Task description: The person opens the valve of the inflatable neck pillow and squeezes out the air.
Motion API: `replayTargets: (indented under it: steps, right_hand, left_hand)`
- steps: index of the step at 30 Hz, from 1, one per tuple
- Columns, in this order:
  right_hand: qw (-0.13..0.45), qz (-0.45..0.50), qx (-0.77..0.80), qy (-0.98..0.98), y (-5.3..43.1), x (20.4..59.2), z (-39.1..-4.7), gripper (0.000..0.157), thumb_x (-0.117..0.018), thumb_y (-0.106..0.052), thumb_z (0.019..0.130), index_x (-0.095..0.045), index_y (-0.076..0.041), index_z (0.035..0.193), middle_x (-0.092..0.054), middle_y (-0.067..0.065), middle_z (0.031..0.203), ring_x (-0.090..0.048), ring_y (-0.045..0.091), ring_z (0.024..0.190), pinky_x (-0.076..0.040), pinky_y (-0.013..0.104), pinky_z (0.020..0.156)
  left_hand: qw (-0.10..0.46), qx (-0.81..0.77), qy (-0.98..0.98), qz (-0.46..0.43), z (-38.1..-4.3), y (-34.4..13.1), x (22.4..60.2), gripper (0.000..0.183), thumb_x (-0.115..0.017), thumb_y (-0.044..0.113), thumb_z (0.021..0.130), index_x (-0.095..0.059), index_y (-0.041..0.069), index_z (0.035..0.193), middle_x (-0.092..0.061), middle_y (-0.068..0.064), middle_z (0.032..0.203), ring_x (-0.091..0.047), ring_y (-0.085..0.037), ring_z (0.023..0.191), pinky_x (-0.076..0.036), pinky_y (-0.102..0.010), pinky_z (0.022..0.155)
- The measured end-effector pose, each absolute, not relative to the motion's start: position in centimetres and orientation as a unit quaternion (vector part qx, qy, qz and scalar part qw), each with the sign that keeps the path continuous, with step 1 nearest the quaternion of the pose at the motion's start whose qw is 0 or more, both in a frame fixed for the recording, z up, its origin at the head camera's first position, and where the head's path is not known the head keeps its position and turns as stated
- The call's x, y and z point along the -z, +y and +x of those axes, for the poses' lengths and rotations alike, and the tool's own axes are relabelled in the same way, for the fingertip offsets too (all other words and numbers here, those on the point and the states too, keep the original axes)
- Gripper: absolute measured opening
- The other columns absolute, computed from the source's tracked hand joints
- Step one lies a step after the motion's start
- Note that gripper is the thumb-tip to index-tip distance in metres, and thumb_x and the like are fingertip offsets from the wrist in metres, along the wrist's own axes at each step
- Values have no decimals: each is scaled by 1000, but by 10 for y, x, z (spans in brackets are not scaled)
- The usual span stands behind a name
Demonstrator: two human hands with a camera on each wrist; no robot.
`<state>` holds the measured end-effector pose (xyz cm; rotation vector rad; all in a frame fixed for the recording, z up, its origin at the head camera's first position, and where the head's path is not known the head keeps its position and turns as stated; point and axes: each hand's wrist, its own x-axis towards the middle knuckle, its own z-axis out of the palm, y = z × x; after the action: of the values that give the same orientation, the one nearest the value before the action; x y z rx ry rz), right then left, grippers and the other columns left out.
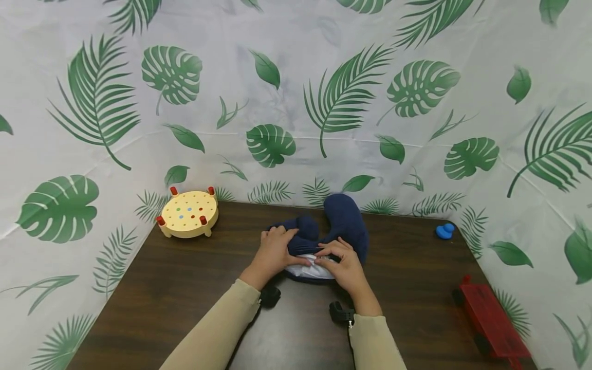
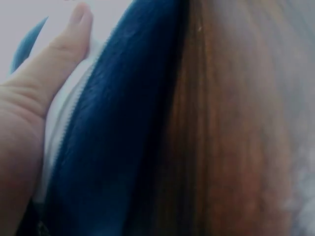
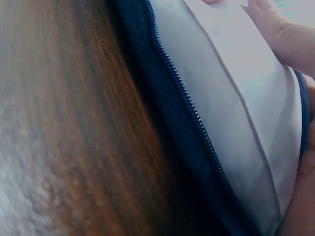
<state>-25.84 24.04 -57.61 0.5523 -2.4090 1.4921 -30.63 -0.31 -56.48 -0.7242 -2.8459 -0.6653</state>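
Observation:
A navy blue neck pillow point(image 1: 349, 221) lies on the table with its zipper unzipped. White inner cushion point(image 1: 307, 272) shows through the gap on its near side. My left hand point(image 1: 273, 253) grips the left part of the pillow, fingers over the blue cover and thumb across the white fabric. On the other side, my right hand point(image 1: 346, 267) pinches the cover along the upper edge of the opening. In the right wrist view the zipper teeth point(image 3: 189, 101) run along the lower edge of the opening. The left wrist view shows the left thumb point(image 2: 59, 59) flat on the white fabric.
On the dark wooden table point(image 1: 185, 288), a round yellow pegboard stool point(image 1: 189, 213) with red pegs stands at the back left. A small blue rubber duck point(image 1: 445, 231) sits at the back right corner. Along the right edge lies a red toy cart point(image 1: 492, 318).

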Motion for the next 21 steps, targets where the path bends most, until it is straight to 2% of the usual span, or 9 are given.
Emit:
replayTargets:
  steps: [2,5,6,8,11,13,14,17,21]
  right_hand:
    - [136,189,-515,-825,241,576,-258,14,-91,-13,87,-86,-23,95,-81,-2,106,-73,33,122,-21,63,132]
    - [147,188,-519,-821,241,576,-258,16,-91,-12,86,-86,-24,96,-82,-2,107,-74,33,121,-23,62,132]
    - [150,187,-520,-820,241,576,-258,17,-92,-12,86,-86,-24,96,-82,-1,107,-74,33,121,-23,62,132]
    - [154,187,-521,-819,241,577,-258,18,-92,-10,85,-86,-24,95,-83,-1,107,-74,34,120,-23,61,132]
    - [162,193,-512,-821,242,577,-258,20,-94,-10,83,-86,-25,93,-84,-1,107,-75,34,120,-24,62,132]
    - [167,199,-505,-823,242,577,-259,20,-94,-11,82,-87,-26,93,-84,-2,106,-75,32,120,-24,62,131]
    - [169,201,-502,-824,242,576,-259,20,-95,-12,82,-87,-27,93,-84,-3,107,-75,31,120,-25,61,131]
    - [177,205,-500,-822,241,574,-258,21,-95,-12,82,-87,-27,93,-83,-3,107,-74,30,120,-26,61,131]
    - [186,206,-505,-817,241,571,-257,22,-95,-10,81,-88,-26,93,-84,-2,105,-75,30,120,-27,60,130]
  left_hand:
    - [102,205,-942,-246,-304,-3,563,94,-85,82,71,-76,16,137,-60,-13,131,-52,-33,120,-41,-51,97]
    - [117,194,-938,-261,-301,-2,559,80,-82,80,76,-79,16,123,-53,-15,156,-46,-38,143,-39,-57,117]
    - [110,191,-938,-268,-300,-2,557,79,-82,80,78,-77,15,123,-49,-15,163,-43,-39,151,-36,-60,122]
    - [82,183,-939,-281,-297,-3,553,92,-82,81,76,-68,12,135,-47,-14,168,-40,-38,157,-30,-64,127]
    - [33,170,-941,-289,-293,-3,548,135,-90,82,65,-38,9,166,-50,-18,163,-44,-41,153,-26,-67,127]
    - [19,157,-945,-285,-292,-3,547,158,-94,82,57,-16,9,175,-50,-19,160,-46,-42,148,-26,-67,126]
    - [18,150,-947,-282,-292,-2,547,163,-95,81,56,-10,10,177,-50,-19,159,-47,-42,146,-27,-67,126]
    - [30,132,-953,-271,-292,1,548,159,-93,79,61,-8,10,177,-54,-17,153,-51,-40,137,-32,-64,122]
    - [57,132,-954,-264,-294,3,552,138,-92,76,68,-28,14,174,-62,-10,137,-56,-33,122,-37,-61,115]
